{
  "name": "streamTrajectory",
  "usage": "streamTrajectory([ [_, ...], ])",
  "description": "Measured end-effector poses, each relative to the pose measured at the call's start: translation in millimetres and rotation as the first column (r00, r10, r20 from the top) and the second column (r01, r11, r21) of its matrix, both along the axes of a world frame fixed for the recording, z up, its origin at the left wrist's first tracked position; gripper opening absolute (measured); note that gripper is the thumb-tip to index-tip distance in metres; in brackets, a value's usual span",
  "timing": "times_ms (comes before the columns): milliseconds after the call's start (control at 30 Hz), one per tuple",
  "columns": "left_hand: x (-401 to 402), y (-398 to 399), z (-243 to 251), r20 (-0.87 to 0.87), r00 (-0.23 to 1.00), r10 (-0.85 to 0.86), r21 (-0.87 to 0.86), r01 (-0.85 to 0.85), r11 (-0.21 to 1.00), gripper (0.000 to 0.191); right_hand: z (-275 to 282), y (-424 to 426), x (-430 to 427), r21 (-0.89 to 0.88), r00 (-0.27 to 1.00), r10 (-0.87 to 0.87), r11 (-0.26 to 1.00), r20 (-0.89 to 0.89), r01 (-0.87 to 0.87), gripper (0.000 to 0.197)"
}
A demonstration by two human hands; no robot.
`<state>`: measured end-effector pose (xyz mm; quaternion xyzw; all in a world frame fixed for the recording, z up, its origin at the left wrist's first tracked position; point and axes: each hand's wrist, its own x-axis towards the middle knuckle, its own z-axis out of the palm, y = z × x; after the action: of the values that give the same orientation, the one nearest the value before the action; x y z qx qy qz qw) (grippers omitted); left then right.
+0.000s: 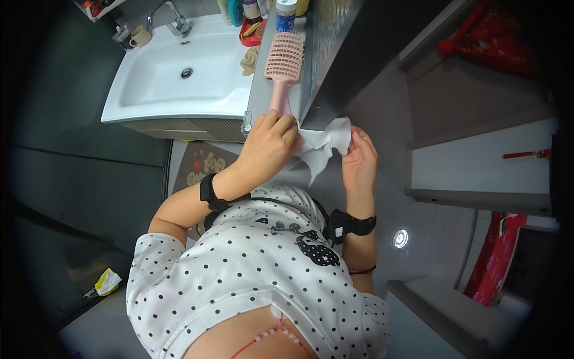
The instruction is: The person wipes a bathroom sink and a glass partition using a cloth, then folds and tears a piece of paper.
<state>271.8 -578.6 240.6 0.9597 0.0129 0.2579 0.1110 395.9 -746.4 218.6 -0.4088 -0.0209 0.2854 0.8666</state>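
A pink vented hairbrush (284,56) points away from me above the grey counter ledge, its bristled head farthest from me. My left hand (271,139) is closed around the end of its handle, and the fingers also meet one side of a crumpled white cloth or tissue (320,146). The other side of this white piece is pinched between the thumb and fingers of my right hand (361,150). It hangs loosely between both hands, with a pointed corner drooping down. Part of the brush handle is hidden by my left fingers.
A white washbasin (179,89) with a chrome faucet (179,24) lies at the upper left, a beige mug (140,36) on its rim. A beige cloth (250,60), a red soap dish (252,33) and several bottles stand near the ledge (264,96). A dark panel edge (341,67) rises beside my hands.
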Motion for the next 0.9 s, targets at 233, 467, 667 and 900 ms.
streamTrajectory([
  [233,-7,2,10,-0.011,0.999,-0.048,-0.061,0.048,0.997,0.024,-1,19,-33,-0.431,0.359,0.298,0.815,0.885,0.387,0.050],
  [467,-10,24,10,0.011,0.968,0.252,-0.205,-0.245,0.948,0.041,-11,38,-37,-0.318,0.220,0.233,0.599,0.947,0.735,0.052],
  [667,-4,28,9,-0.053,0.977,0.208,-0.370,-0.213,0.904,0.045,-23,33,-43,-0.440,0.501,0.113,0.664,0.858,0.605,0.053],
  [900,0,31,12,-0.132,0.979,0.158,-0.382,-0.197,0.903,0.044,-6,52,-48,-0.342,0.294,0.179,0.575,0.939,0.743,0.059],
])
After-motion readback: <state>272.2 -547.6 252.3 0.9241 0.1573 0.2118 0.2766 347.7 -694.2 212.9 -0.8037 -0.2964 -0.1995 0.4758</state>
